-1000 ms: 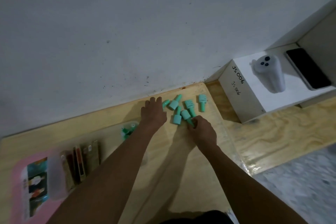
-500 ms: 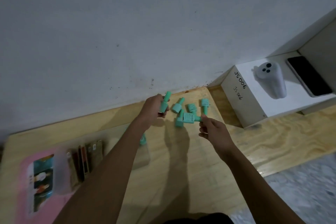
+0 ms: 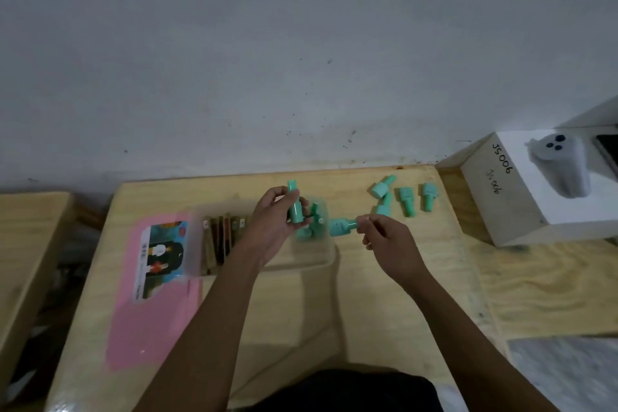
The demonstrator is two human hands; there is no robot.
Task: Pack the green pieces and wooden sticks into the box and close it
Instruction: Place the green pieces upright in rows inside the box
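Mid-packing, judging by the layout: left hand (image 3: 272,216) clenched around an upright mint-green plastic peg (image 3: 294,207) over the clear plastic box (image 3: 311,256). Right hand (image 3: 384,237) pinching a second green peg (image 3: 341,227) by its stem, just beside the box rim. Four more green pegs (image 3: 406,201) lying loose on the plywood table (image 3: 334,311). Brown wooden sticks (image 3: 222,237) already stacked in the box. Next, probably: lowering both pegs in, letting go, reaching for the rest.
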